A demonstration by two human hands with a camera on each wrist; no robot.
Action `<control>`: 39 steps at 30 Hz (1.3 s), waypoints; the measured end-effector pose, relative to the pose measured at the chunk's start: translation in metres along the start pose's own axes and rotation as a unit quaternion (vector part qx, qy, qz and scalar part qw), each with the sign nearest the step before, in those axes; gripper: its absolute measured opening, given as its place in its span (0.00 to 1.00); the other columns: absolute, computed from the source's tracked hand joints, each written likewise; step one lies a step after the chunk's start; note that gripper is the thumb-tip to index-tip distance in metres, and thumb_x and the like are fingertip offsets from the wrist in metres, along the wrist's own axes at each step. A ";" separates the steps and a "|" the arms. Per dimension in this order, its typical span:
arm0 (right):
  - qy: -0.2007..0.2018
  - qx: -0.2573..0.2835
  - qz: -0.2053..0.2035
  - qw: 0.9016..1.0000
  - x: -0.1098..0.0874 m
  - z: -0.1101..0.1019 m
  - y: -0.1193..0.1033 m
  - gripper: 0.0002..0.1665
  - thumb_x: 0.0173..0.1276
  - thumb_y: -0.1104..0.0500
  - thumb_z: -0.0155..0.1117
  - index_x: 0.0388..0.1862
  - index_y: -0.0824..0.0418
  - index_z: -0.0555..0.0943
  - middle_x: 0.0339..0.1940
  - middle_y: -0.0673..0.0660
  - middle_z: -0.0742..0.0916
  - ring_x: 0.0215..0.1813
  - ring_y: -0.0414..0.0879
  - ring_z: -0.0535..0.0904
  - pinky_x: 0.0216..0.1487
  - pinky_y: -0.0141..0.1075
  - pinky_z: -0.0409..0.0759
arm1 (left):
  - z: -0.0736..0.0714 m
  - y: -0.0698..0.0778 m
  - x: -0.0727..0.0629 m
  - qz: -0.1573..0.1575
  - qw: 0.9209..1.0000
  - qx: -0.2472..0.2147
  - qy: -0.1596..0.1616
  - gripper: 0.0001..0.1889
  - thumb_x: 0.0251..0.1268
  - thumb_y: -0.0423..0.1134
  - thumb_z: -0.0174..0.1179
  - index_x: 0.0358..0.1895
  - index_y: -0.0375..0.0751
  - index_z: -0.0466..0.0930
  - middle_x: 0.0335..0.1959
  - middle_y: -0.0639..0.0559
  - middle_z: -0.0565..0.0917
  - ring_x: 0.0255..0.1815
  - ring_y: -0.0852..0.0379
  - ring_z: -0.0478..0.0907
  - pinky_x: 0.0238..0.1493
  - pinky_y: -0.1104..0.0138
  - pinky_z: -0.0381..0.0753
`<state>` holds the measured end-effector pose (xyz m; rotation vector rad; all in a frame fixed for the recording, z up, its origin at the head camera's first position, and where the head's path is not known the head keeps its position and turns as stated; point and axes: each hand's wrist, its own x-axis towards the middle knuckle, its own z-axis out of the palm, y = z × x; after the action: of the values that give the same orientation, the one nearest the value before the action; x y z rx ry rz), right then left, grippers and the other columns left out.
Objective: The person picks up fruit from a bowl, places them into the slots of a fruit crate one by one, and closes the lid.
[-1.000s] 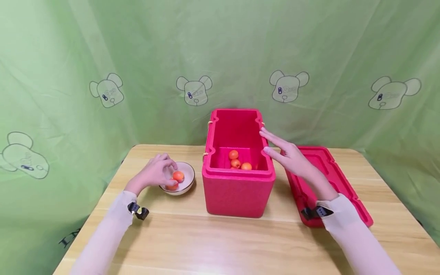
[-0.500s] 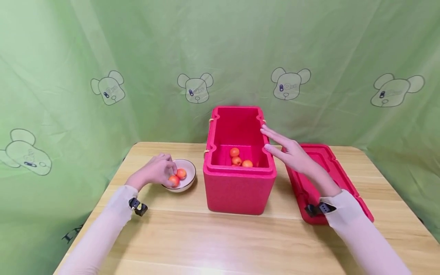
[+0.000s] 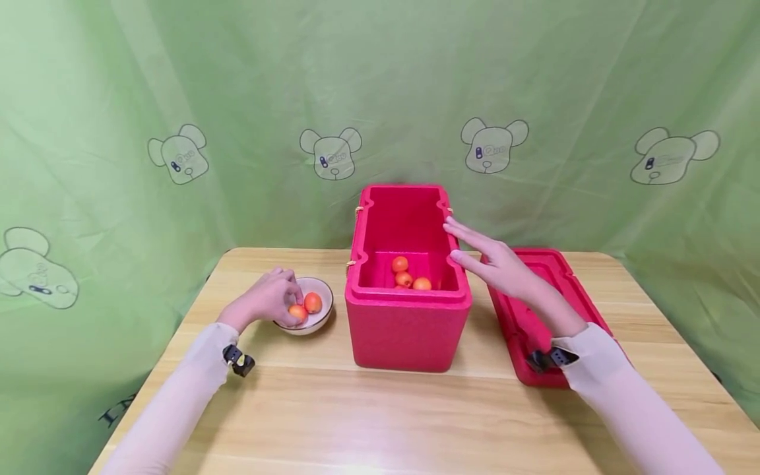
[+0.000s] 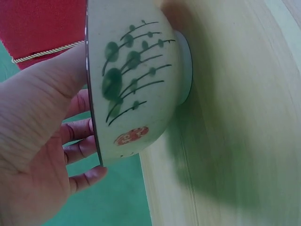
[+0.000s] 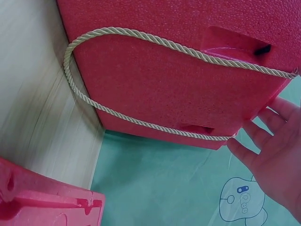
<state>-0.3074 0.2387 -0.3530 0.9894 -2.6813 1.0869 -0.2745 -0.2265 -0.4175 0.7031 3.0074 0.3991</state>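
Observation:
My left hand [image 3: 272, 298] reaches into a white bowl [image 3: 323, 310] with a dark rim. Its thumb and fingers close round a small orange-red fruit [image 3: 298, 313], and a second fruit [image 3: 313, 303] lies right beside it. In the left wrist view the fingers pass behind the wall of the bowl [image 4: 136, 84], painted with green leaves and a red stamp. My right hand [image 3: 497, 267] lies with straight fingers against the right rim of an open red foam box [image 3: 410, 336]. Several similar fruits [image 3: 404, 280] sit on the box floor.
The red box lid [image 3: 552, 280] lies on the wooden table [image 3: 368, 422] to the right, partly under my right forearm. A twisted rope handle [image 5: 155, 126] hangs along the box side. A green curtain [image 3: 404, 79] with bear-head prints surrounds the table.
The left thumb and fingers have settled lower round the nearer fruit in the bowl. My right hand stays at the box rim, and the whole view has shifted slightly.

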 end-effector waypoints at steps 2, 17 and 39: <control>0.002 -0.009 -0.004 1.000 0.000 0.000 0.000 0.37 0.76 0.51 0.60 0.81 0.38 0.61 0.84 0.45 0.61 0.82 0.49 0.60 0.50 0.33 0.80 | 0.000 0.000 0.000 -0.001 1.000 0.002 -0.002 0.17 0.37 0.47 0.80 0.33 0.46 0.88 0.38 0.51 0.78 0.42 0.53 0.67 0.44 0.61 0.67; -0.005 -0.010 -0.008 1.000 0.001 -0.001 -0.001 0.37 0.77 0.51 0.59 0.81 0.37 0.60 0.84 0.45 0.60 0.82 0.50 0.59 0.56 0.49 0.82 | -0.001 -0.008 -0.001 -0.010 1.000 0.015 -0.004 0.16 0.37 0.47 0.79 0.32 0.46 0.88 0.37 0.53 0.78 0.41 0.53 0.67 0.43 0.62 0.67; -0.002 0.011 -0.009 1.000 0.002 0.000 -0.001 0.37 0.77 0.52 0.60 0.82 0.44 0.60 0.85 0.46 0.60 0.84 0.52 0.56 0.62 0.59 0.79 | -0.008 -0.009 -0.001 -0.012 1.000 -0.015 -0.010 0.16 0.38 0.46 0.80 0.32 0.49 0.86 0.37 0.52 0.78 0.44 0.51 0.69 0.45 0.60 0.68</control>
<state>-0.3080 0.2374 -0.3513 1.0176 -2.6646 1.1159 -0.2779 -0.2368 -0.4116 0.6637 2.9820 0.4327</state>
